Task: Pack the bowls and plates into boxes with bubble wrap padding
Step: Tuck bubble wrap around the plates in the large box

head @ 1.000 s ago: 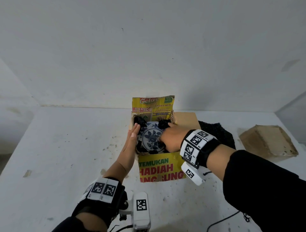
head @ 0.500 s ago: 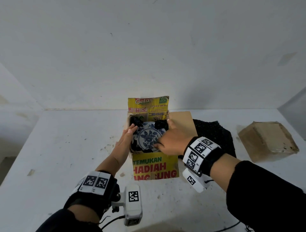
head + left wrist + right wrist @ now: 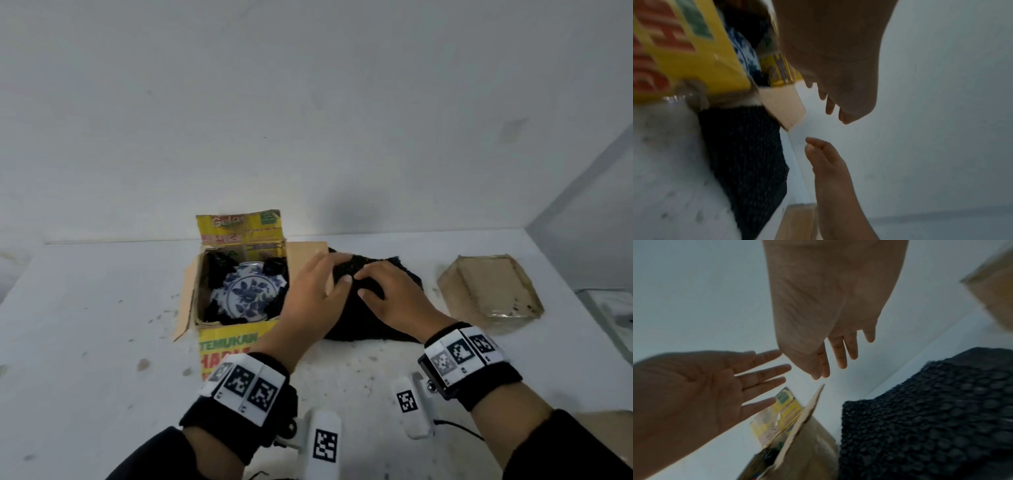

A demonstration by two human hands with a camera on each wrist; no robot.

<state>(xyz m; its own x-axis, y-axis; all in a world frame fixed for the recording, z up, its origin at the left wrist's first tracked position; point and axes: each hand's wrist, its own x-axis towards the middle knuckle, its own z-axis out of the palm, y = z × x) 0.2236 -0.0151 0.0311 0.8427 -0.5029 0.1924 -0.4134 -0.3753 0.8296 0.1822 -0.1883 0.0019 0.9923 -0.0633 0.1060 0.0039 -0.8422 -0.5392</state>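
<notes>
Hovering flat-fingered, left hand (image 3: 310, 296) and right hand (image 3: 399, 298) just over black bubble wrap (image 3: 373, 329).

On the counter (image 3: 85, 342), the plate (image 3: 248, 296) lies in the box (image 3: 229, 346); bubble wrap (image 3: 370, 325) lies right of it, another box (image 3: 489, 291) farther right.

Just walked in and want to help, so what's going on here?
A person is packing dishes. A blue-and-white floral plate already lies in the open yellow cardboard box, with dark padding around it. Both open hands, left hand and right hand, are over the black bubble wrap pile beside the box, gripping nothing yet.
</notes>
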